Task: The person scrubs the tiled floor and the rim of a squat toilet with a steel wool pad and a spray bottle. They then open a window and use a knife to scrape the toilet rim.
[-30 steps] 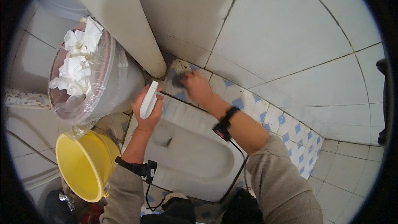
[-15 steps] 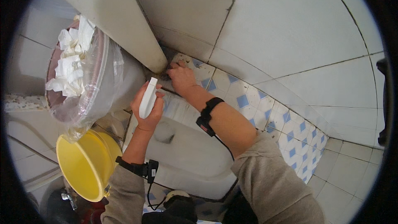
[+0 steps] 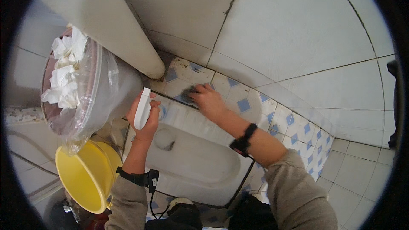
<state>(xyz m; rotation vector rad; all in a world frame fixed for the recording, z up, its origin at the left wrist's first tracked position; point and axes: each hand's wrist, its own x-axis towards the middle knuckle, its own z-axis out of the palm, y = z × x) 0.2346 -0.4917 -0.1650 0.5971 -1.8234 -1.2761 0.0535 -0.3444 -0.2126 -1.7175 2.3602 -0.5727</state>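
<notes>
My left hand (image 3: pixel 148 127) is closed round a spray bottle with a white trigger head (image 3: pixel 143 110); a bit of blue shows on the bottle beside my fingers. My right hand (image 3: pixel 211 104) grips a dark grey scouring pad (image 3: pixel 187 95), pressed to the tiled floor (image 3: pixel 183 76) between the wall and the squat toilet (image 3: pixel 196 157). The tiles there are white with blue diamonds and carry brown grime and dark specks. Below both hands lies the toilet's white basin, with its drain hole (image 3: pixel 165 139) at the left end.
At the left stands a waste bin (image 3: pixel 98 85) lined with clear plastic and heaped with crumpled white tissues (image 3: pixel 66 81). A yellow bucket (image 3: pixel 81 179) is below it. One thick pale pipe (image 3: pixel 115 30) comes down into the corner, against the white tiled wall (image 3: pixel 298 34).
My right hand has come from the pipe's foot toward me and to the right, bringing the scouring pad into sight. My left hand with the spray bottle has shifted slightly left and down.
</notes>
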